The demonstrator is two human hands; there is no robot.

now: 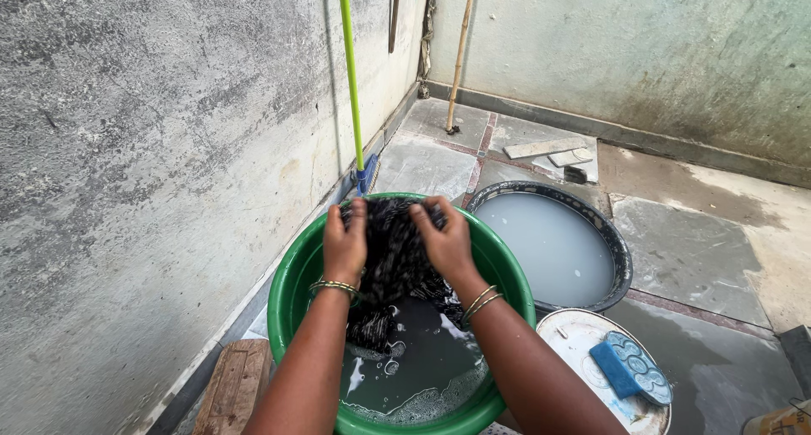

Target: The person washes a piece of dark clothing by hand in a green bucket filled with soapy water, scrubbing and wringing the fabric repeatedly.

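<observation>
- Left hand [346, 245] and right hand [445, 239] both clenched on dark patterned cloth [395, 262], bunched between them, lower end dipping into the water.
- Held above green basin [291, 291] of soapy water.
- At 2 o'clock: dark tub [623, 258] of cloudy water.
- At 4 o'clock: blue brush [631, 367] on white lid [570, 334].
- At 12 o'clock: green pole [351, 80] against wall.

Wet black patterned cloth [395, 258] bunched, half-lifted over green tub [291, 291].
</observation>
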